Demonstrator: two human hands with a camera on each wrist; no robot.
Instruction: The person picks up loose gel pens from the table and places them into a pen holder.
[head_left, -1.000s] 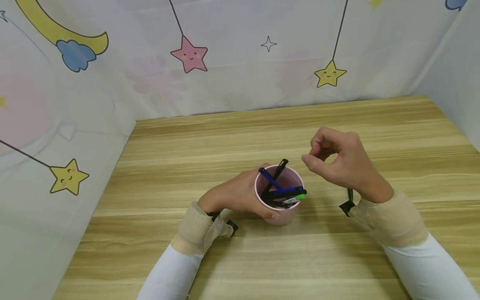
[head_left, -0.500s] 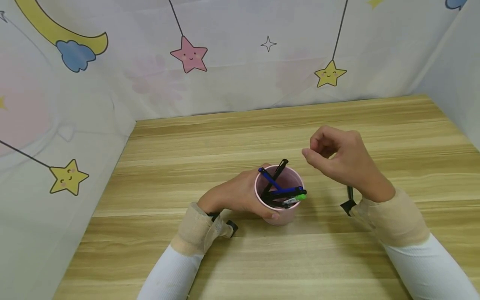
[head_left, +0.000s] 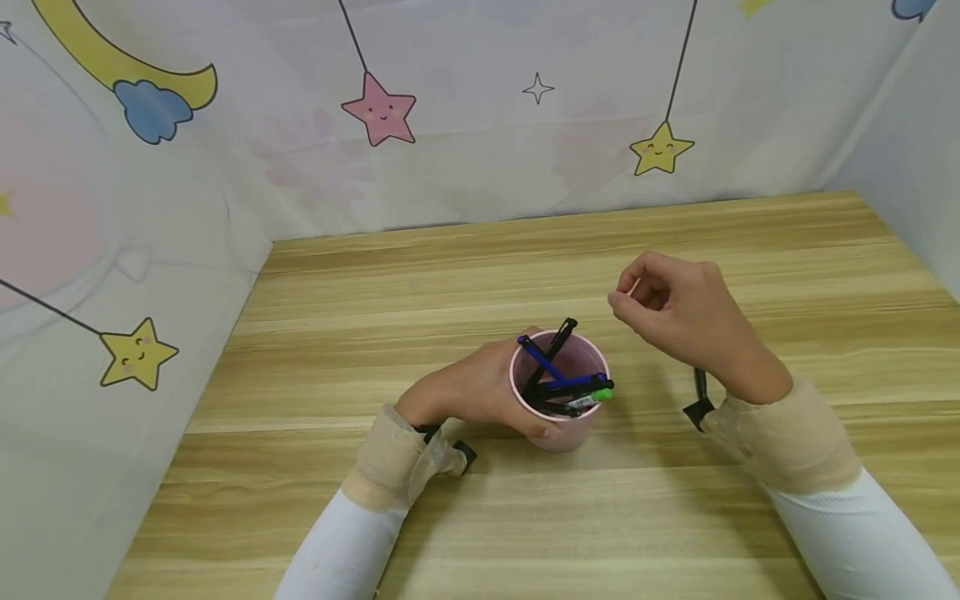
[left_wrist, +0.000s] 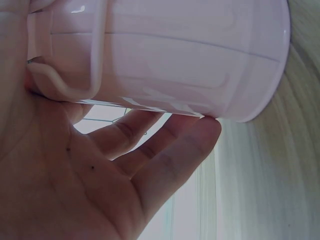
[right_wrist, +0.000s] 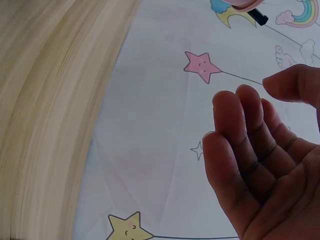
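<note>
A pink plastic pen cup [head_left: 567, 435] stands upright in the middle of the table. My left hand [head_left: 483, 387] grips it from the left side, thumb toward me and fingers round the far side. In the left wrist view the fingers [left_wrist: 170, 165] lie along the wall of the cup, near a raised pink loop [left_wrist: 97, 50]. Several pens lean inside, among them a blue pen [head_left: 538, 355], a black pen [head_left: 564, 333] and one with a bright green end [head_left: 602, 394]. To the right of the cup my right hand [head_left: 682, 312] hovers with loosely curled fingers, holding nothing.
The wood-grain table [head_left: 420, 292] runs back to a white cloth [head_left: 465, 158] printed with stars and a moon. Similar cloth [head_left: 90, 450] closes off the left side, and a pale wall [head_left: 907, 167] the right. Tan wraps [head_left: 780, 442] cover both wrists.
My right hand has shifted very slightly, its thumb and index finger drawing closer together in the head view. The left hand, the cup and the pens have stayed put.
</note>
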